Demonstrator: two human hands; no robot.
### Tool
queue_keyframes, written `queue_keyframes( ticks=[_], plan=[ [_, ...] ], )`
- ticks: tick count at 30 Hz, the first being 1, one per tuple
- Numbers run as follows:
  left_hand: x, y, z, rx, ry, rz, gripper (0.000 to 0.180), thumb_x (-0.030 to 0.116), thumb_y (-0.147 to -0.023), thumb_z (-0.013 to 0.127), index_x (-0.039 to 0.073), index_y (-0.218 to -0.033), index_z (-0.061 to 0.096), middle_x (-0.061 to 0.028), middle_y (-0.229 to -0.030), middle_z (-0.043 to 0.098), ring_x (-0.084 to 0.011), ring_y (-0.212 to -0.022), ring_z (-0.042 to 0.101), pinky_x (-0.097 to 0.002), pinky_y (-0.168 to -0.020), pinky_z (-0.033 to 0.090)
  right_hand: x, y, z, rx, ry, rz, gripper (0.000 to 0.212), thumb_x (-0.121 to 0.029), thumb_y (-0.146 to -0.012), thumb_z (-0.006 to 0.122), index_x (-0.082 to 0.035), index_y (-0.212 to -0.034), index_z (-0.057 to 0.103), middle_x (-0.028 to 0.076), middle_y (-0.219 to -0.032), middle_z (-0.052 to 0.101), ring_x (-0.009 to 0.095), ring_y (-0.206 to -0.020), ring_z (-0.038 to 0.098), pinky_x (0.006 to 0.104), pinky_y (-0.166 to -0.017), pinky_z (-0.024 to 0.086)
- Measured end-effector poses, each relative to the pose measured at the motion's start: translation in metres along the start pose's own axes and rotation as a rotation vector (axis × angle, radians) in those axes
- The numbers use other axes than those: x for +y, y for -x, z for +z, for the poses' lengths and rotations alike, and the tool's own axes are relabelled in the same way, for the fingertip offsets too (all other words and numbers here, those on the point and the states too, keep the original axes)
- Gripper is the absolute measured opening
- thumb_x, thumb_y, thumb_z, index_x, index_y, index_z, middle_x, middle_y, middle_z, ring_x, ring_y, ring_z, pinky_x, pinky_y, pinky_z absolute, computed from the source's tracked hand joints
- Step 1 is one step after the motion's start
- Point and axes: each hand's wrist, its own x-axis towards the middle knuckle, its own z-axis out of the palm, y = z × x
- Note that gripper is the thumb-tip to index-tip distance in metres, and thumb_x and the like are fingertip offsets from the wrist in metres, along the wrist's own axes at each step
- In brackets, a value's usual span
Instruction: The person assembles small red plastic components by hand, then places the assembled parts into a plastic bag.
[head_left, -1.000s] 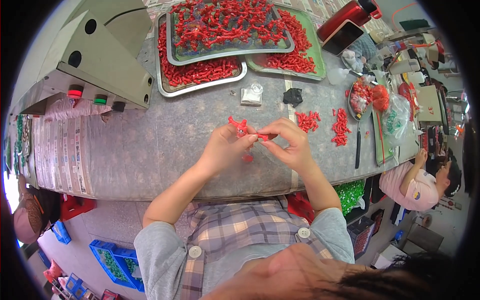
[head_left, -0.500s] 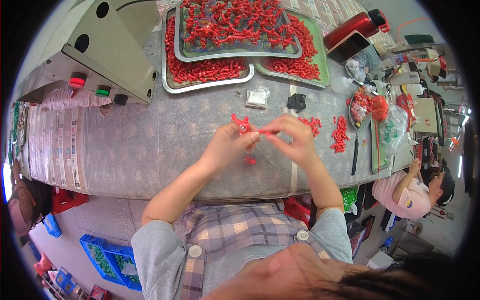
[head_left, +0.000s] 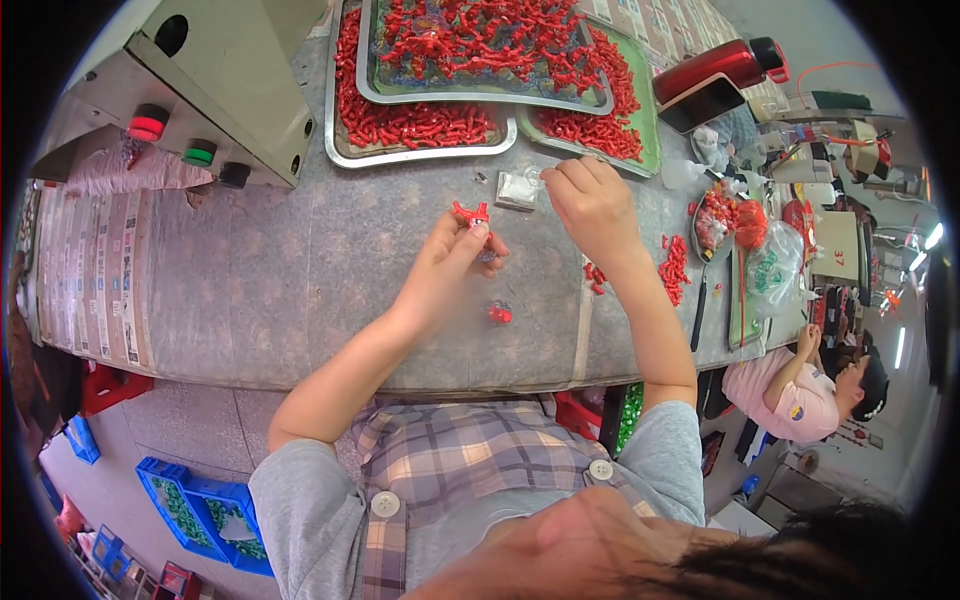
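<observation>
My left hand [head_left: 445,265] is closed around a red branched, coral-like plastic piece [head_left: 472,213], held above the grey tabletop [head_left: 260,270]. My right hand [head_left: 600,205] reaches forward, fingers bunched at a small clear round dish [head_left: 533,175] beside a small whitish square block [head_left: 515,191]; whether anything is between the fingertips is hidden. A loose red piece [head_left: 499,314] lies below my left hand. Small red pieces [head_left: 595,278] lie partly behind my right forearm, with a heap of red pieces [head_left: 674,270] farther right.
Metal trays [head_left: 420,157] and a green tray [head_left: 648,150] of red pieces stand at the back. A machine with buttons [head_left: 220,90] is at the left. At right are a red flask [head_left: 705,66], a phone [head_left: 701,103] and a black-handled tool [head_left: 699,305]. A person [head_left: 790,395] sits beyond.
My right hand has moved away from my left, forward to the clear dish. My left hand has kept the red branched piece and shifted slightly left.
</observation>
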Motion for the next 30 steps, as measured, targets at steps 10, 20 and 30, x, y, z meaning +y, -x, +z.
queue_keyframes(
  ticks=[10, 20, 30],
  plan=[
    [0.003, 0.000, 0.000, -0.028, 0.033, 0.020, 0.024, 0.026, -0.090, 0.049, 0.007, -0.105, 0.047, -0.0060, -0.096, 0.055, -0.0135, -0.090, 0.053, -0.0291, -0.078, 0.045, -0.002, -0.002, -0.009, 0.012, -0.270, 0.221, 0.010, -0.005, -0.068, 0.063, -0.005, -0.078, 0.060, 0.006, -0.072, 0.055, 0.022, -0.070, 0.054, 0.0327, -0.063, 0.044],
    [-0.001, 0.002, 0.001, -0.110, 0.290, -0.011, 0.019, 0.014, -0.083, 0.061, 0.010, -0.101, 0.054, -0.0002, -0.098, 0.058, -0.0117, -0.093, 0.053, -0.0319, -0.083, 0.043, -0.064, 0.014, -0.045, 0.055, -1.111, 0.643, 0.016, 0.001, -0.074, 0.064, 0.000, -0.089, 0.064, 0.005, -0.079, 0.059, 0.011, -0.070, 0.052, 0.0225, -0.065, 0.040],
    [-0.009, 0.002, 0.002, -0.104, -0.057, 0.389, 0.024, -0.006, -0.076, 0.060, 0.006, -0.095, 0.055, -0.0030, -0.098, 0.056, -0.0127, -0.091, 0.053, -0.0270, -0.081, 0.043, -0.073, 0.022, -0.041, 0.059, -1.227, 0.710, 0.013, 0.000, -0.075, 0.064, 0.001, -0.088, 0.062, 0.004, -0.080, 0.057, 0.010, -0.071, 0.050, 0.0222, -0.066, 0.039]
  ],
)
